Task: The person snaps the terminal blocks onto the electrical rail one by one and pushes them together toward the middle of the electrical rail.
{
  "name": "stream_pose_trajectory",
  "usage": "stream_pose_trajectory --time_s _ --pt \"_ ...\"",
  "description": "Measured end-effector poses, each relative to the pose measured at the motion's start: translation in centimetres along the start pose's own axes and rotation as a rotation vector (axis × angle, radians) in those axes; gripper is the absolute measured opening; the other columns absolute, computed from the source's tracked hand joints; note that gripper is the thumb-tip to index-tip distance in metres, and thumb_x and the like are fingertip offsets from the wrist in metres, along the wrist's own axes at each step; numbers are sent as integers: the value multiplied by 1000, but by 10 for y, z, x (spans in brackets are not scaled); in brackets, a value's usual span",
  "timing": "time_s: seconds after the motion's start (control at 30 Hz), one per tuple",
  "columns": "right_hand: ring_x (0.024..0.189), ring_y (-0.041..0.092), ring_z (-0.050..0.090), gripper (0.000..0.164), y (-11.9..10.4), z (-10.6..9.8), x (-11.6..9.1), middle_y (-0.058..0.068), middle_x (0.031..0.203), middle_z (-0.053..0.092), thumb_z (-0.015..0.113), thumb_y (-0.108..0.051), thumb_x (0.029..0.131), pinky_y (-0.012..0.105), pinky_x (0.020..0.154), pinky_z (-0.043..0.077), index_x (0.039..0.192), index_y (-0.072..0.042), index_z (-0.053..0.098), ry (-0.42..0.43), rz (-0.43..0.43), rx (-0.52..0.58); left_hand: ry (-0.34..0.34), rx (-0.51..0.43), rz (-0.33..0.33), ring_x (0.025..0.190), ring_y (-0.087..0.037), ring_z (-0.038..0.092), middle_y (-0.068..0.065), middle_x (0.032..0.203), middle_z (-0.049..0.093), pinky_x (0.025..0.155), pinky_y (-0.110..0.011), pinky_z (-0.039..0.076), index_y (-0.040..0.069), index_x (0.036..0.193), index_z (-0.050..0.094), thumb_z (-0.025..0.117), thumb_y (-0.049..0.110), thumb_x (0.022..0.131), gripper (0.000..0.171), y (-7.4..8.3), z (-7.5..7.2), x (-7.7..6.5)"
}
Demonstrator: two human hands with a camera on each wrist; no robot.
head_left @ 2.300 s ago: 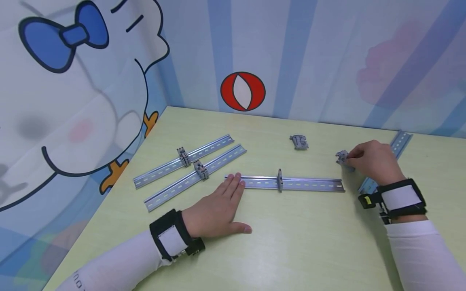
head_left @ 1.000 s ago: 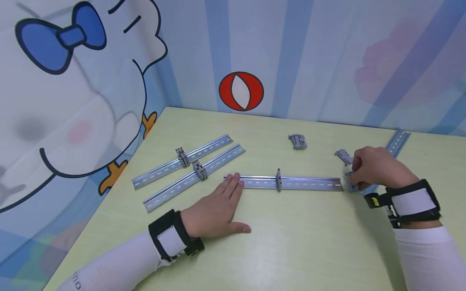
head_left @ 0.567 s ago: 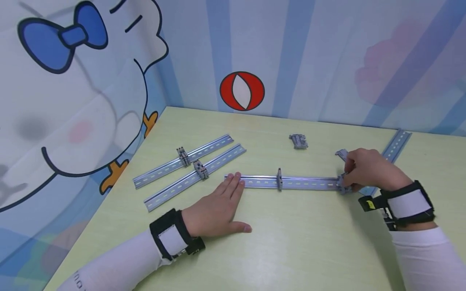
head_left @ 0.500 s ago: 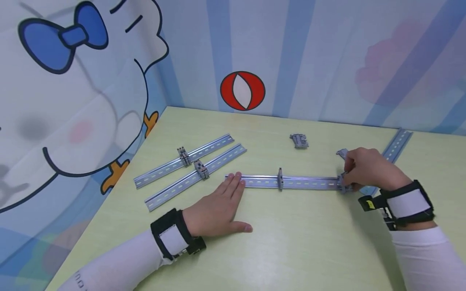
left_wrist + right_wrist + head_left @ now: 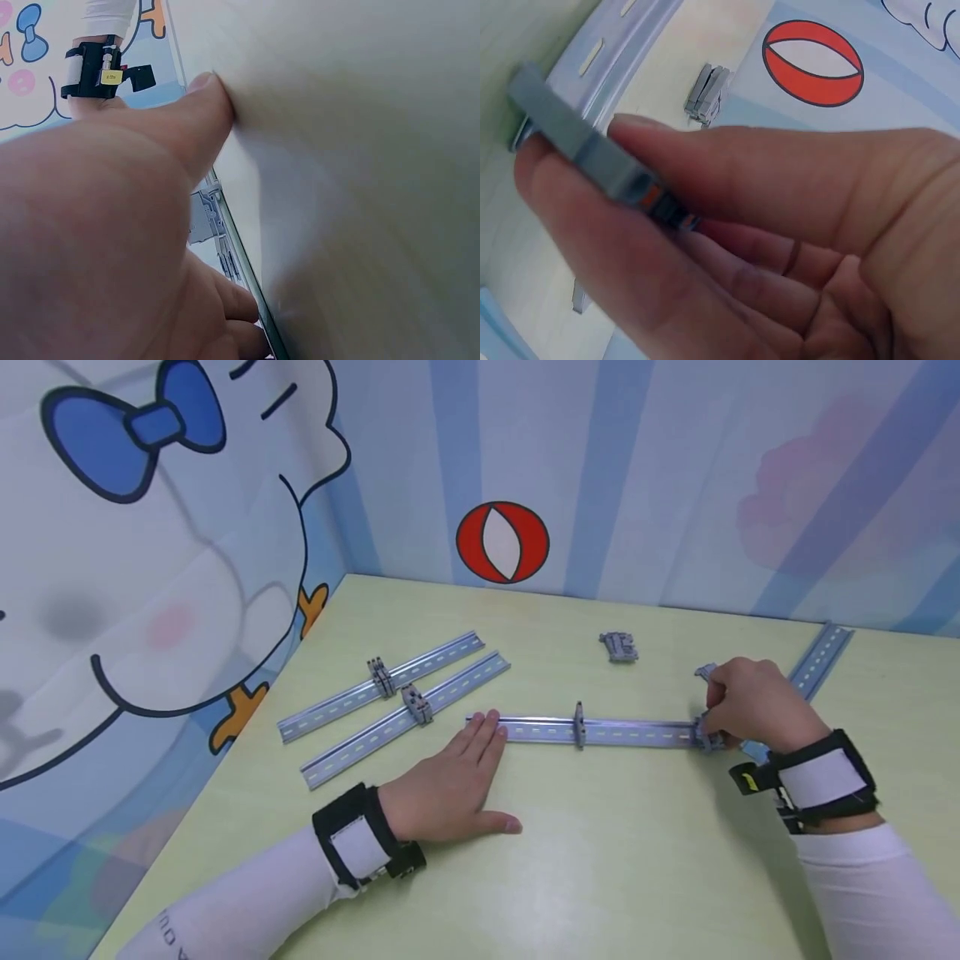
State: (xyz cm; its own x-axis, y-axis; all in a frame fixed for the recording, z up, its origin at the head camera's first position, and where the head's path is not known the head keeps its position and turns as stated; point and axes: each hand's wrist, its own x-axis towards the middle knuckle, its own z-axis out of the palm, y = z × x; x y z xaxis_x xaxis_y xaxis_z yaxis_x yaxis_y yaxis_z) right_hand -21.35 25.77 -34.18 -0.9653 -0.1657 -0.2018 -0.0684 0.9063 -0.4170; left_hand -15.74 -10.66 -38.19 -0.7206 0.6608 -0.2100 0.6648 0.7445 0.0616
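Note:
My left hand (image 5: 442, 785) lies with straight fingers on the left end of a slotted metal DIN rail (image 5: 637, 734), thumb spread out on the table. A thin grey terminal block (image 5: 580, 725) stands across that rail near its middle. At the rail's right end, my right hand (image 5: 765, 706) pinches another grey terminal block (image 5: 708, 739) between thumb and fingers. In the right wrist view this terminal block (image 5: 592, 161) shows orange spots at one end. Just behind the right hand lies a loose terminal block (image 5: 705, 672), partly hidden by the fingers.
Two more DIN rails (image 5: 322, 723) (image 5: 337, 762) lie slanted at the left, each carrying grey terminal blocks (image 5: 381, 677) (image 5: 417, 705). A small group of terminal blocks (image 5: 619, 647) lies at the back. Another rail (image 5: 821, 660) slants behind the right hand, near the striped wall (image 5: 660, 468).
My right hand has left the loose terminal block behind and brought another one leftward to the rail's right end. The left hand stays on the rail.

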Motion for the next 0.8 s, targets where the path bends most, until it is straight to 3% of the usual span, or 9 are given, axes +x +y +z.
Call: stream_pose_trajectory --time_s 0.37,0.5,0.63,0.8 --pt "51 16 61 11 -1 4 6 7 64 60 71 2 74 32 50 48 71 -3 61 44 -52 -34 0 -10 -1 149 -34 0 -22 162 -2 120 -39 11 -4 154 8 41 75 88 108 0 -1 1" --pt "54 17 63 11 2 2 5 8 68 64 71 -6 80 33 53 51 82 2 64 -28 7 6 -9 -15 -7 149 -34 0 -21 162 -1 120 -39 11 -3 154 8 42 76 87 109 1 -2 0" --pt "63 18 69 27 7 -8 1 4 72 70 69 -19 88 39 64 56 99 6 68 -121 20 50 -4 -11 -12 149 -34 1 -22 162 -1 120 -40 11 -3 154 9 43 75 87 109 2 -3 -1" --pt "74 19 72 46 15 -21 -4 4 79 74 68 -26 90 42 71 58 116 11 64 -210 1 94 10 -9 -7 149 -34 1 -22 161 0 120 -40 11 -4 154 9 42 75 88 108 1 -2 -1"
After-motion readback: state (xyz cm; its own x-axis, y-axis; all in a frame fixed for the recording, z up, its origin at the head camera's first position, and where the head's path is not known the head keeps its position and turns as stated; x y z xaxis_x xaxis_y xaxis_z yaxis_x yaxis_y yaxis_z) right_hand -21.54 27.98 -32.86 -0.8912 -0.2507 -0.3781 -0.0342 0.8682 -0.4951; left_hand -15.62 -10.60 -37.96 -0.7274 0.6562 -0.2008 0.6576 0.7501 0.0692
